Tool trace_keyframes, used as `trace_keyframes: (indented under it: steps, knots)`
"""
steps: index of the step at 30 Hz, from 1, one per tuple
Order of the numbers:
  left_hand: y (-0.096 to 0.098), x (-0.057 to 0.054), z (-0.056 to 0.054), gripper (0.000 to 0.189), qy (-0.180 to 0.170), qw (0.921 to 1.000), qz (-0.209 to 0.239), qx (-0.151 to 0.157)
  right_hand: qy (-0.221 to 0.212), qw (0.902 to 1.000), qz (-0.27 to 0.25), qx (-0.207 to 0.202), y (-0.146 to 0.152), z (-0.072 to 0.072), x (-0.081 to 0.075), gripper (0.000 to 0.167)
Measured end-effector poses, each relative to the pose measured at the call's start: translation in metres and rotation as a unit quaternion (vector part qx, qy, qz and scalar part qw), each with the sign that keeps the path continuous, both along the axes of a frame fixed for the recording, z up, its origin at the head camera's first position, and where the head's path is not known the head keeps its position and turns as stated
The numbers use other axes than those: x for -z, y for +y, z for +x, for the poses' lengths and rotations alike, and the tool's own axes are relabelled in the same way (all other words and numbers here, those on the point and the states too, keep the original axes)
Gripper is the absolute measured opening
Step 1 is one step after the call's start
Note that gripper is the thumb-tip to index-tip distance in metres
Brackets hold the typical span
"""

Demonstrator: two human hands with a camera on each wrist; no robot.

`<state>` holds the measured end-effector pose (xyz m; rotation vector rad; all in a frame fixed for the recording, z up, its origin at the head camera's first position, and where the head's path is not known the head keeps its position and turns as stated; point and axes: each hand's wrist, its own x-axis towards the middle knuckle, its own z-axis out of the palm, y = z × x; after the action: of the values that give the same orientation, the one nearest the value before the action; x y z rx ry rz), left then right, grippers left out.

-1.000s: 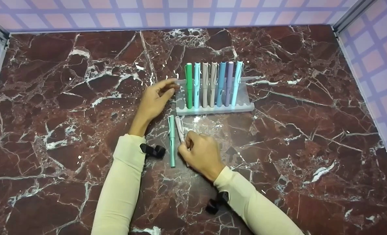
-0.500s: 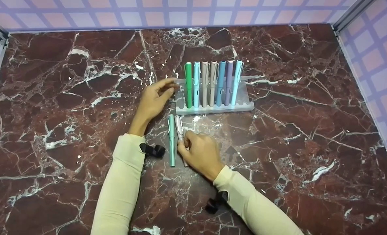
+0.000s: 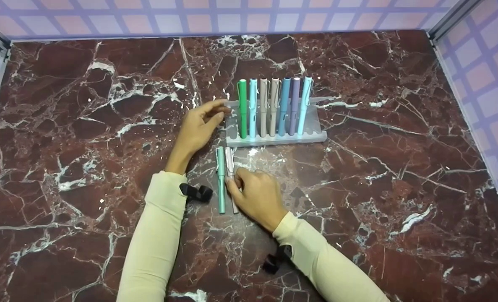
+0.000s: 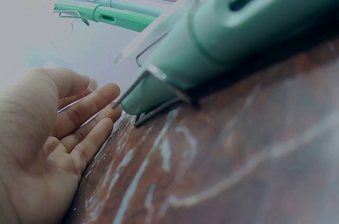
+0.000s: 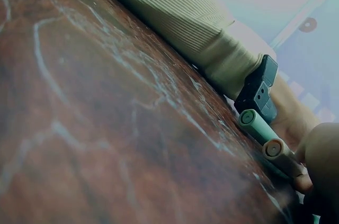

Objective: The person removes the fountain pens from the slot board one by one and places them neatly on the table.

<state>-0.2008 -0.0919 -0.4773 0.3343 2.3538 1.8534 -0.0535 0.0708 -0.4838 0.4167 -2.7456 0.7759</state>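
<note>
My left hand (image 3: 196, 128) rests at the left end of a clear pen rack (image 3: 276, 141), fingers loosely extended against its edge. In the left wrist view those fingers (image 4: 87, 108) look relaxed and hold nothing. My right hand (image 3: 257, 191) pinches a pinkish-grey pen (image 3: 229, 156) lying on the table, thumb and fingers around its middle. Parallel to it on the left lies a mint-green pen (image 3: 221, 184) with a metal clip. Both pens' rear ends show in the right wrist view, the green one (image 5: 255, 122) behind the grey one (image 5: 280, 155).
Several capped pens lean in the rack: a green one (image 3: 243, 109), light-blue ones, two taupe ones, a blue one (image 3: 285, 107) and a purple one (image 3: 295, 107). The table (image 3: 379, 188) is dark red marble, bounded by checked panels at the back and sides.
My right hand has shifted slightly left, turning the pinkish-grey pen more nearly parallel to the mint-green one, its lower end moving left. The left hand stays at the rack.
</note>
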Motion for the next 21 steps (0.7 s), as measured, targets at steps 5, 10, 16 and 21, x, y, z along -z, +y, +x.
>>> trace_keyframes:
  steps: [5,10,16,21]
  knots:
    - [-0.0005,-0.0003,0.0004,0.034,-0.006,1.0000,0.002,0.001,-0.008,1.0000,0.004,0.001,-0.0003,-0.0002,0.0000,0.040]
    - [0.0001,-0.0043,0.0023,0.035,-0.017,0.9998,0.007,0.002,-0.019,0.9998,0.002,0.003,-0.0006,0.0000,-0.0010,0.042]
    - [0.0000,-0.0013,0.0009,0.035,-0.021,0.9998,0.001,0.001,-0.015,0.9999,0.007,0.001,-0.0002,0.0004,-0.0014,0.042]
    - [-0.0006,-0.0010,0.0004,0.035,-0.020,0.9998,0.002,0.003,-0.011,0.9999,0.009,0.000,-0.0004,0.0001,-0.0013,0.040]
